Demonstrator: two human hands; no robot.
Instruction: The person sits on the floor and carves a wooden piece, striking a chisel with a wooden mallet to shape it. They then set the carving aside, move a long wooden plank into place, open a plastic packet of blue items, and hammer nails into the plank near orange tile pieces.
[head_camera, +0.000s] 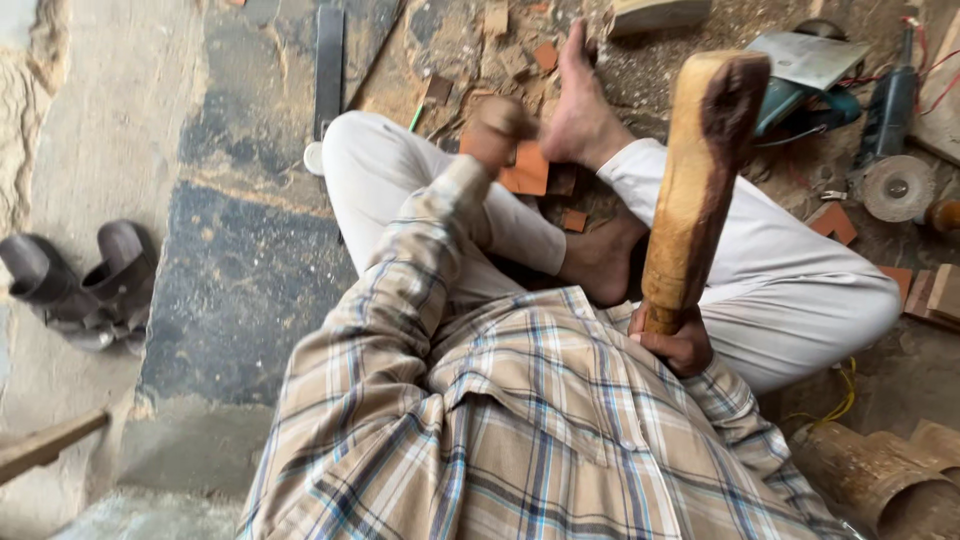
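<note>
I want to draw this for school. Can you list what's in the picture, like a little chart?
place: dusty workshop floor
person: sits cross-legged, checked shirt, white trousers, barefoot
right hand: grip shut on wooden mallet, raised upright
left hand: fist closed above a flat orange-brown wood piece; what it holds is hidden
nearby: wood scraps, angle grinder, dark boots, logs

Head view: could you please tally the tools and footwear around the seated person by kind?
Wooden mallet, raised in the right hand: 1
Power tools on the floor, a grinder with disc and a teal machine: 2
Dark shoes: 2
Total: 5
</note>
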